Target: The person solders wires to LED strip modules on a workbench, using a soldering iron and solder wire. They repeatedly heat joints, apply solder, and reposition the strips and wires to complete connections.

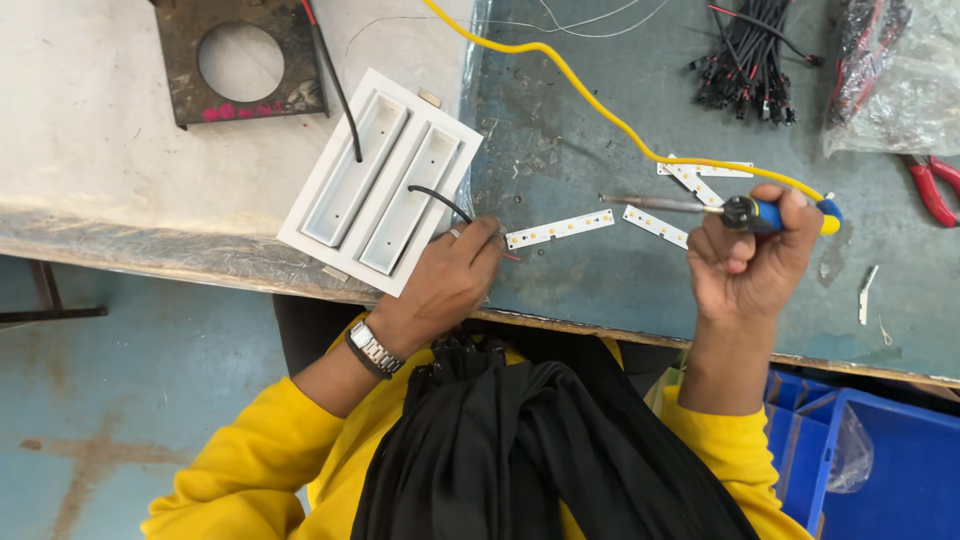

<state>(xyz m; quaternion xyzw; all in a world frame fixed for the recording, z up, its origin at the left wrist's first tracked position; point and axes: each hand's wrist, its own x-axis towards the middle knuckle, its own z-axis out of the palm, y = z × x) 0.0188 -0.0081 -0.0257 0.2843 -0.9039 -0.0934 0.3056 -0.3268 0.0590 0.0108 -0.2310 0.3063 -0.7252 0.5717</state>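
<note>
Red pliers [937, 187], black wire bundle [748, 62], rusty plate w/ hole [240, 60], blue bin [880, 470].

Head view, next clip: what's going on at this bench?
A person in yellow sleeves sits at a workbench. The right hand grips a soldering iron with a blue-and-yellow handle, tip pointing left above the LED strips. The left hand pinches a thin wire at the end of one white LED strip, beside a white twin-slot light housing. More LED strips lie nearby; a bundle of black wires and red-handled pliers sit further off.
</note>
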